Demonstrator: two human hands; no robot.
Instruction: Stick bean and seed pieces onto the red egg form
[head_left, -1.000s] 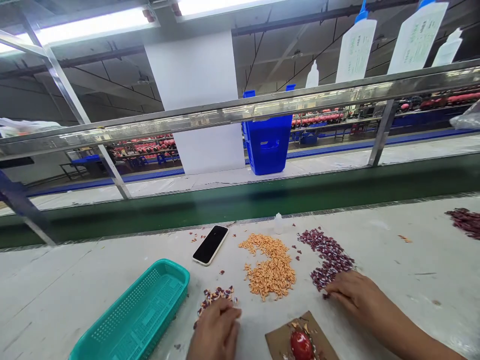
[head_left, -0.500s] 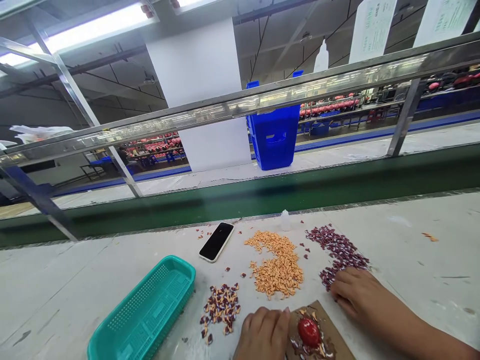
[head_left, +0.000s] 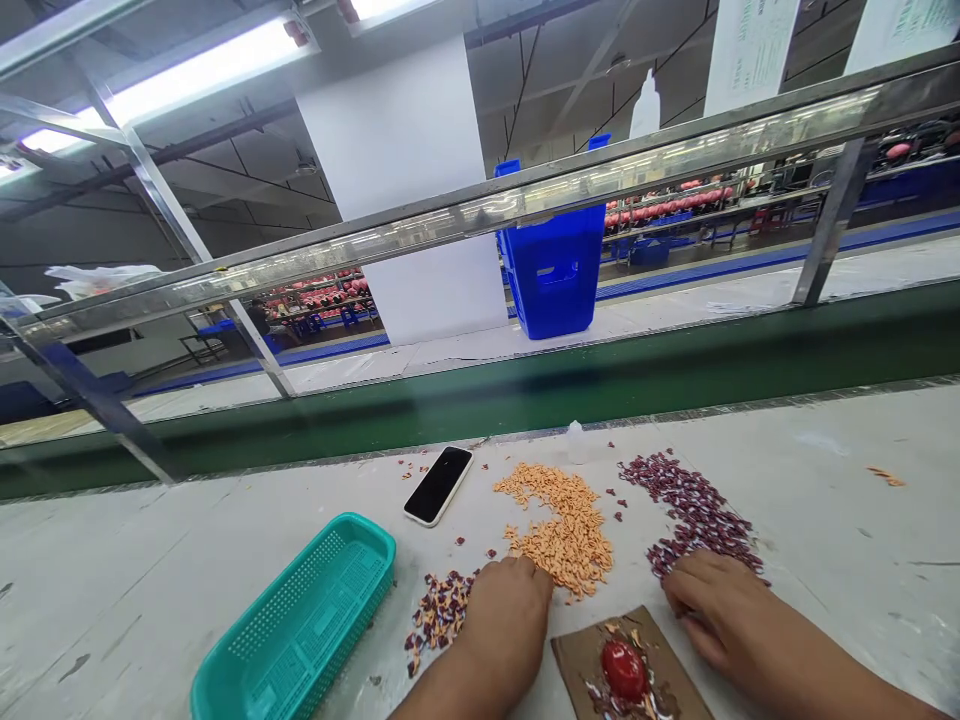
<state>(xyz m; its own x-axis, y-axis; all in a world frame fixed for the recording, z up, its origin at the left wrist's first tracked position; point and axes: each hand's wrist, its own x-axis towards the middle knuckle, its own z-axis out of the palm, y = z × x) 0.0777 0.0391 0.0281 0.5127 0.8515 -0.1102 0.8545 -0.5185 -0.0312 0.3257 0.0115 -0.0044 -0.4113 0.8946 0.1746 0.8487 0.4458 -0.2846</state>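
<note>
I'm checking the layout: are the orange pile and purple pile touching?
Apart: the head view shows bare table between the orange pile and purple pile, with stray pieces there.

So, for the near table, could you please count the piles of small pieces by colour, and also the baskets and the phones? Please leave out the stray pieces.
Orange pile: 1
Dark red pile: 1
Mixed pile, orange and dark red: 1
Teal basket: 1
Phone: 1
Total: 5

Basket (head_left: 300, 625) left, middle pile (head_left: 566, 530) right of phone (head_left: 439, 487), cardboard (head_left: 579, 655) nearer
</note>
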